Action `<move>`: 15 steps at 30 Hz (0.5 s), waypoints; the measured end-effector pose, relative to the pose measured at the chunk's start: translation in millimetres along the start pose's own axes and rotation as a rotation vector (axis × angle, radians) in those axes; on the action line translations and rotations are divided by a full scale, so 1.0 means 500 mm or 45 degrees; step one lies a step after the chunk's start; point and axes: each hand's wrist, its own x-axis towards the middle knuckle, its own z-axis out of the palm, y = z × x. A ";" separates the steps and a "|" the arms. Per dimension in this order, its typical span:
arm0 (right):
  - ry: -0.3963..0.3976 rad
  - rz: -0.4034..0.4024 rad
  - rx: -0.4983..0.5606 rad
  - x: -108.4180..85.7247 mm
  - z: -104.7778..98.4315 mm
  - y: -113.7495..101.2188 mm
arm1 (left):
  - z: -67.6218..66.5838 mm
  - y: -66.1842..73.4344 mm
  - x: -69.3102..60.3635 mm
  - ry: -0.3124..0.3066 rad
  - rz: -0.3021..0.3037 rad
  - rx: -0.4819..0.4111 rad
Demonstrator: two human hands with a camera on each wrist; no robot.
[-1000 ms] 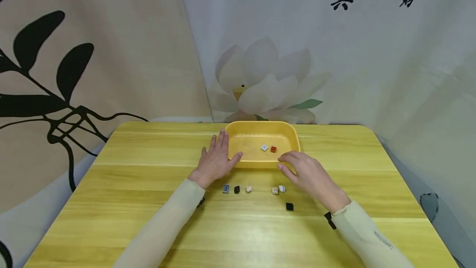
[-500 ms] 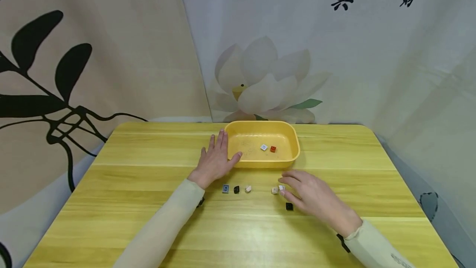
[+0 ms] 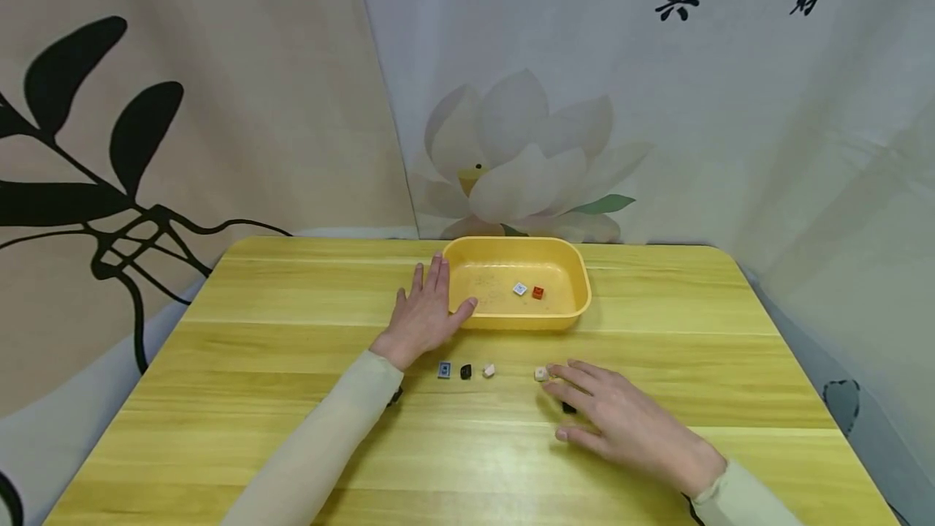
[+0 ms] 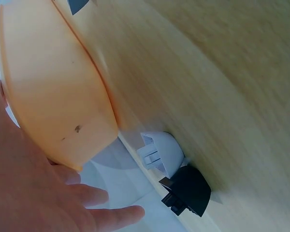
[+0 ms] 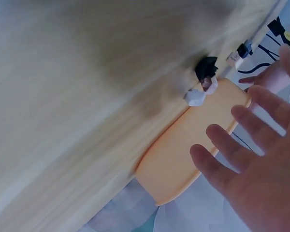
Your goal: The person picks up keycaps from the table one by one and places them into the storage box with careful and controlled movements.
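My left hand [image 3: 422,316] rests with straight fingers against the left side of the yellow tray [image 3: 517,321]; its thumb touches the near rim. My right hand [image 3: 630,420] hovers above the table, fingers spread and holding nothing. Beneath its fingers a black piece [image 3: 569,407] is partly covered, and a whitish piece [image 3: 541,374] lies just past the fingertips. The right wrist view shows the black piece [image 5: 206,66] and a white piece [image 5: 195,97] beside the tray [image 5: 171,152]. Inside the tray are a white piece [image 3: 519,289] and a red piece [image 3: 537,293].
In front of the tray, left of centre, a blue-grey piece [image 3: 444,370], a black piece [image 3: 466,372] and a whitish piece [image 3: 489,370] lie in a row on the wooden table [image 3: 409,461]. A printed curtain [image 3: 292,104] hangs behind the table.
My right hand has moved from the tray's near right corner toward me, over the pieces on the right, and its fingers have spread. My left hand has stayed on the tray.
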 end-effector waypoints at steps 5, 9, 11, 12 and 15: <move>-0.013 -0.064 -0.043 -0.012 0.008 -0.001 | 0.000 -0.001 0.000 0.000 -0.004 0.000; -0.013 -0.103 -0.088 -0.015 0.013 0.001 | -0.001 0.000 0.000 -0.007 -0.008 0.000; -0.018 -0.112 -0.104 -0.014 0.014 0.003 | -0.001 0.001 -0.001 -0.011 -0.009 0.001; -0.017 -0.115 -0.109 -0.013 0.015 0.004 | -0.001 0.001 -0.001 -0.013 -0.010 0.000; -0.013 -0.132 -0.120 -0.011 0.017 0.008 | 0.000 0.001 -0.001 -0.012 -0.011 0.003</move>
